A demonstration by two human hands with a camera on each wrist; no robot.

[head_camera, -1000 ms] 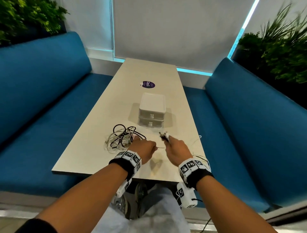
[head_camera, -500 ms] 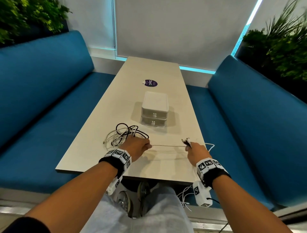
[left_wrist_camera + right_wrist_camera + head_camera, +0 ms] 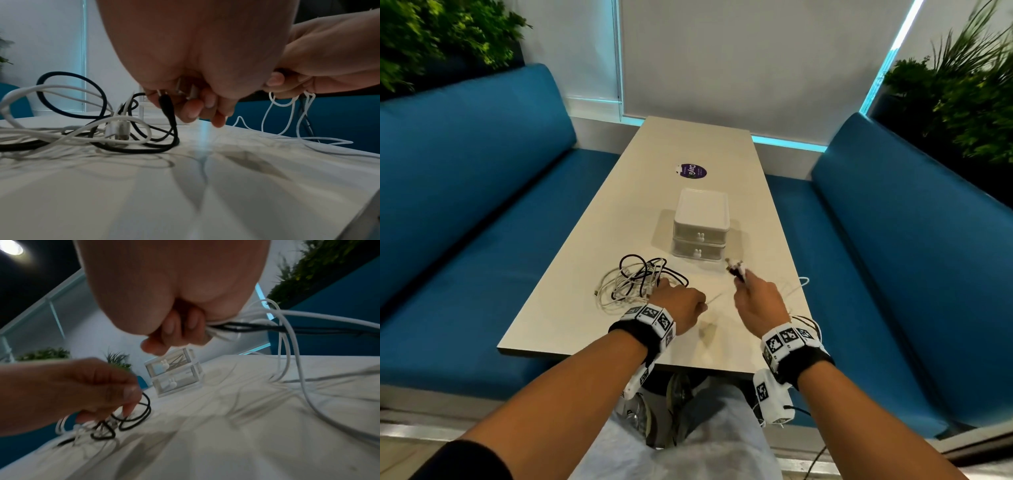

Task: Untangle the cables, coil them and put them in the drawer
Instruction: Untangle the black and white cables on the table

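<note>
A tangle of black and white cables (image 3: pixel 640 281) lies on the table's near left. My left hand (image 3: pixel 683 303) rests at its right edge, fingers curled, pinching a black cable plug (image 3: pixel 166 104) and a thin white cable. My right hand (image 3: pixel 751 294) is raised just right of it, gripping a bundle of white and black cable ends (image 3: pixel 734 269); their loops (image 3: pixel 287 344) trail off to the right over the table edge. A thin cable (image 3: pixel 717 298) runs between the two hands. The white two-drawer unit (image 3: pixel 701 228) stands behind the hands with both drawers closed.
The long pale table (image 3: pixel 688 144) has blue benches (image 3: pixel 465 205) on both sides. A purple sticker (image 3: pixel 691 171) lies beyond the drawer unit. Plants (image 3: pixel 962 96) stand behind the benches. My knees are under the near table edge.
My right hand, which had pulled a cable taut out to the right, has come back left and forward toward the drawer unit. The cable between the hands is slack. The left hand stays by the tangle.
</note>
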